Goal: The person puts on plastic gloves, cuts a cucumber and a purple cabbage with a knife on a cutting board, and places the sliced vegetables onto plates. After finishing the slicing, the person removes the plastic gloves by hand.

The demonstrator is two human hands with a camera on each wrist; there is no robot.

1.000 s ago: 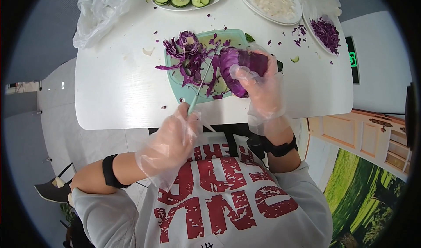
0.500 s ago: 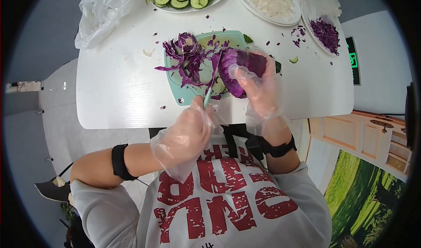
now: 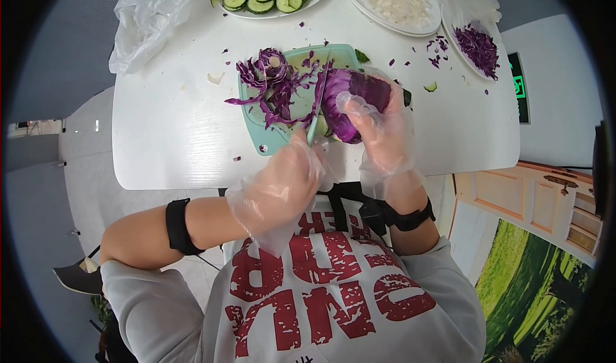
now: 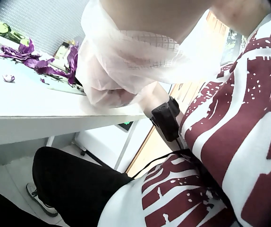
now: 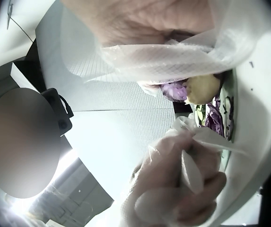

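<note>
Both hands wear clear plastic gloves. In the head view, the left hand [image 3: 282,177] grips the green handle of a knife [image 3: 312,130], its blade upright against the cut side of a purple cabbage piece [image 3: 340,103]. Thumb and fingers of the right hand [image 3: 385,132] hold that piece from the right. Both work over a teal cutting board [image 3: 260,135] with loose cabbage strips [image 3: 279,100] on its left part. The right wrist view shows the cabbage's pale core [image 5: 203,90] under the right hand [image 5: 159,23], and the left hand [image 5: 178,179] with curled fingers.
At the back of the white table [image 3: 173,145] are a plate of cucumber slices [image 3: 260,7], a plate of pale slices [image 3: 398,3] and a crumpled plastic bag [image 3: 151,23]. Shredded cabbage [image 3: 476,48] lies on a plate at right. Scraps dot the tabletop.
My left hand has moved right and forward with the knife, whose blade has swung from a slant to nearly upright beside the cabbage. My right hand has barely moved.
</note>
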